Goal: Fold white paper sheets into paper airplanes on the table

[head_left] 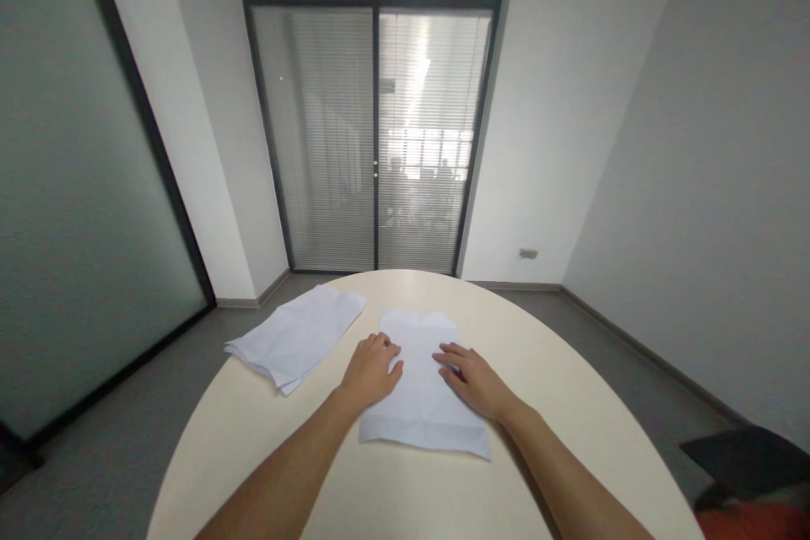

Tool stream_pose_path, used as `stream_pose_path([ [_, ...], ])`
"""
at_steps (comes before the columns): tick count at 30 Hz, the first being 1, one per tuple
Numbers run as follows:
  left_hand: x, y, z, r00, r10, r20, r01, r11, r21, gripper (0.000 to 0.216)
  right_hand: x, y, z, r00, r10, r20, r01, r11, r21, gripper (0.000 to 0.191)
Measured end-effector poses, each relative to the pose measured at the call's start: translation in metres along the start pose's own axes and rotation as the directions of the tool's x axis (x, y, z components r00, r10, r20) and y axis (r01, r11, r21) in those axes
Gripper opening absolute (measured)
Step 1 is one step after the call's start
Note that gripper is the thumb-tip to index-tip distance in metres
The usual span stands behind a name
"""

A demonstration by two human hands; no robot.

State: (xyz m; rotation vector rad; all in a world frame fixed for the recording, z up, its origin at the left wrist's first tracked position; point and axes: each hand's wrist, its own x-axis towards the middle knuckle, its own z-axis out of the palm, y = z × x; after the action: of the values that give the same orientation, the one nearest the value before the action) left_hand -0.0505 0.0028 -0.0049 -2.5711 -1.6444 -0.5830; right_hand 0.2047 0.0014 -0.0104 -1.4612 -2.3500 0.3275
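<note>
A white sheet of paper [421, 405] with crease lines lies in front of me, its near edge lifting slightly off the table. My left hand [372, 369] rests on the sheet's left side, fingers bent a little and thumb apart, gripping nothing. On the right side of the same sheet lies my right hand [472, 377], its fingers stretched out and spread. Farther left, several creased white sheets [300, 333] are piled loosely, partly past the table's edge; neither hand touches them.
The round cream table [405, 498] curves away on both sides. Beyond it stands a glass door [373, 135] with blinds. A dark flat object [750, 460] and something red [753, 521] show at the lower right. A frosted glass panel [82, 186] is on the left.
</note>
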Motion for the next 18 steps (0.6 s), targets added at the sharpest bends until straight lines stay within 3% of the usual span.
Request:
stream_pose_path([
  [9,0.001,-0.007,0.015,0.999,-0.044,0.031,0.045,0.999,-0.022,0.046,0.001,0.001,-0.001,0.999,-0.004,-0.037,0.005,1.0,0.012,0.043],
  [18,0.002,-0.007,0.014,1.0,-0.026,0.01,0.026,1.0,-0.005,0.046,0.002,0.001,-0.001,0.992,-0.064,-0.104,0.065,0.998,0.007,0.039],
])
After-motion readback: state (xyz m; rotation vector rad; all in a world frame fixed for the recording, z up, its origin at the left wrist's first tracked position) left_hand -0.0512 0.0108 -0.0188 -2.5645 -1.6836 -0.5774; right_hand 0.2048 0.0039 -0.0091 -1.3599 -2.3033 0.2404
